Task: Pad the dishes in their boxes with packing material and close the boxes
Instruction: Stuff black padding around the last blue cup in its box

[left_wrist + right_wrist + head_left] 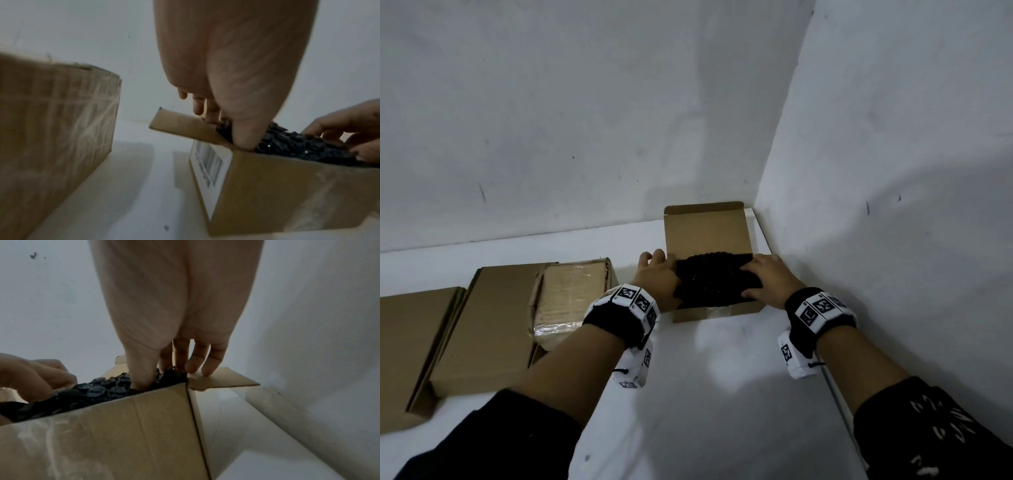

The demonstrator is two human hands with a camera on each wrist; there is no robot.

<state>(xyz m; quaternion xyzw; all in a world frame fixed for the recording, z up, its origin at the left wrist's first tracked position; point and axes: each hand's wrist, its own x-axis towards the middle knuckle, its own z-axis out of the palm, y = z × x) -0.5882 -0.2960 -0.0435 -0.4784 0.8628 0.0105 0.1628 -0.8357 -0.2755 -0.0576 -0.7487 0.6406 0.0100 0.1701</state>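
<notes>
An open cardboard box [719,313] [287,186] [123,426] stands in the table's far right corner, its lid [707,229] raised at the back. Black bubble wrap [714,281] [287,142] [98,391] fills its top and hides anything under it. My left hand [659,274] [236,81] presses the wrap's left end, thumb pushed down inside the wall, fingers stretched over the left side flap [180,126]. My right hand [772,277] [174,305] presses the right end, thumb sunk in the wrap, fingers straight, their tips on the right side flap [222,378].
Left of the open box lie two closed flat cardboard boxes [493,329] [410,342], with a tape-wrapped cardboard pack [571,298] [55,121] on top of one. A white wall [893,171] runs close along the box's right side. White tabletop [688,394] lies in front.
</notes>
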